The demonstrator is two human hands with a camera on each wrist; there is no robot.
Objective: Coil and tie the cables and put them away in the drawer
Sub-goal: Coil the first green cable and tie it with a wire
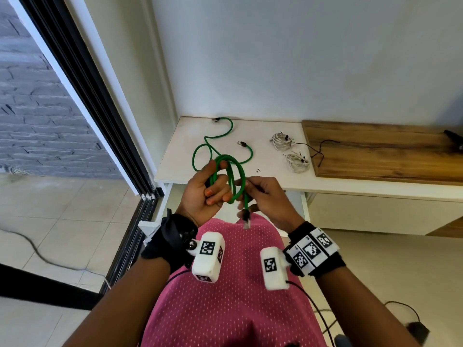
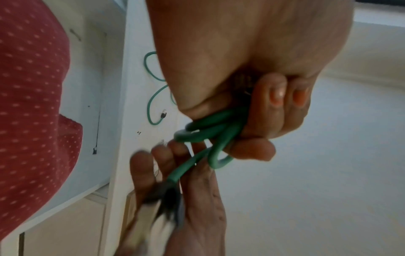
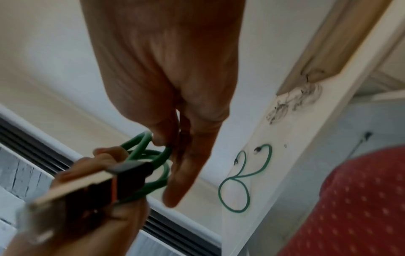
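We read no brand or wording, only black-and-white coded squares on the wrist bands (image 1: pixel 312 249). Our left hand (image 1: pixel 203 194) has its grip curled round the coiled green cable (image 1: pixel 231 180) above the table's (image 1: pixel 175 156) front edge, while our right hand (image 1: pixel 263 199) pinches it near the plug (image 1: pixel 246 219). Only the head view shows two tied white cables (image 1: pixel 281 141) near the table's right edge and the open drawer (image 1: pixel 160 209) below.

We see a white bench (image 1: pixel 265 171) against the wall. On it lie a loose green cable (image 1: pixel 208 144), two white coiled cables (image 1: pixel 281 141) (image 1: pixel 298 162), a thin black wire (image 1: pixel 319 149) and a wooden board (image 1: pixel 388 154).
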